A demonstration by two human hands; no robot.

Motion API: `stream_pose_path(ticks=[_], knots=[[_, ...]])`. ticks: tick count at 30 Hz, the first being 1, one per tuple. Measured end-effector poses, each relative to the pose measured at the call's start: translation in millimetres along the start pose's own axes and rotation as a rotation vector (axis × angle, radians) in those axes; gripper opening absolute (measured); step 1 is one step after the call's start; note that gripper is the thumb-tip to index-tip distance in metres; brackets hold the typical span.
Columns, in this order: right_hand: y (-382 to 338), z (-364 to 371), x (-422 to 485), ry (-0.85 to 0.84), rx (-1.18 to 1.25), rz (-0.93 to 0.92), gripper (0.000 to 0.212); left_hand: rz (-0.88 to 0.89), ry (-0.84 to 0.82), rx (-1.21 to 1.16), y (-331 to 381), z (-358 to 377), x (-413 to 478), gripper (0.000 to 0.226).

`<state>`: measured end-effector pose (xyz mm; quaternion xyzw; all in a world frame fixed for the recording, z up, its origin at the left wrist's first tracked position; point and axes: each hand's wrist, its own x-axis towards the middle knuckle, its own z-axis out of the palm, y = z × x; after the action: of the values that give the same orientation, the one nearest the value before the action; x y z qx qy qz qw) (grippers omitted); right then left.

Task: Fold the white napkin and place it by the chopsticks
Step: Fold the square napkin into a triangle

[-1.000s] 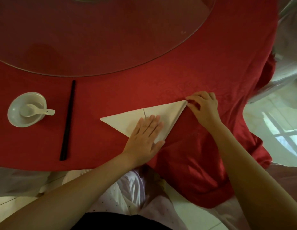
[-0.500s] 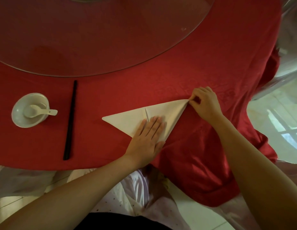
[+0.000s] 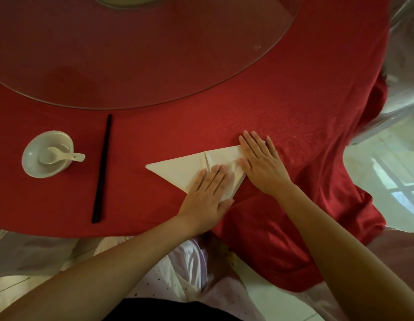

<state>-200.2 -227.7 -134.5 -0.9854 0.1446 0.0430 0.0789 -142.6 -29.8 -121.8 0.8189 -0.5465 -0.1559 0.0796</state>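
The white napkin (image 3: 178,169) lies on the red tablecloth folded into a triangle, with a crease near its middle. My left hand (image 3: 207,196) presses flat on its near corner, fingers spread. My right hand (image 3: 261,164) lies flat, palm down, over the napkin's right tip, fingers apart and pointing away from me. Neither hand grips the cloth. The black chopsticks (image 3: 102,169) lie together to the left of the napkin, running away from me, a hand's width from the napkin's left tip.
A white bowl (image 3: 32,156) holding a white spoon (image 3: 60,155) sits left of the chopsticks. A large glass turntable (image 3: 155,54) covers the far table. The table edge runs close below my left hand; the tablecloth (image 3: 305,112) drapes down at right.
My right hand let go of the napkin's right tip, which it was pinching, and now lies flat over it. My left hand stayed pressed on the near corner.
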Motion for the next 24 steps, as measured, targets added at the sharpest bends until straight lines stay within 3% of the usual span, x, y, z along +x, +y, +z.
stream_pose_path(ticks=[3,5,6,8,12,16,19,24], knots=[[-3,-8,-1,0.004,0.043,0.007,0.058,-0.014,0.132,-0.308,-11,-23,11,0.053],[-16,-16,-10,0.089,0.173,0.093,0.056,-0.157,0.292,-0.349,-35,-40,26,0.045],[-27,-19,-17,0.156,0.236,0.157,0.054,-0.250,0.286,-0.340,-50,-49,33,0.045],[-52,-20,-29,0.241,0.301,0.235,0.050,-0.351,0.145,-0.306,-74,-63,47,0.044],[-86,0,-41,0.037,0.202,0.158,0.069,-0.258,-0.153,-0.345,-91,-83,70,0.029],[-82,7,-42,0.021,0.182,0.143,0.068,-0.235,-0.400,-0.391,-88,-97,82,0.028],[-83,4,-44,0.038,0.227,0.162,0.067,-0.191,-0.412,-0.395,-82,-93,87,0.021],[-98,3,-51,-0.026,0.228,0.173,0.091,-0.189,-0.330,-0.433,-79,-85,84,0.018]])
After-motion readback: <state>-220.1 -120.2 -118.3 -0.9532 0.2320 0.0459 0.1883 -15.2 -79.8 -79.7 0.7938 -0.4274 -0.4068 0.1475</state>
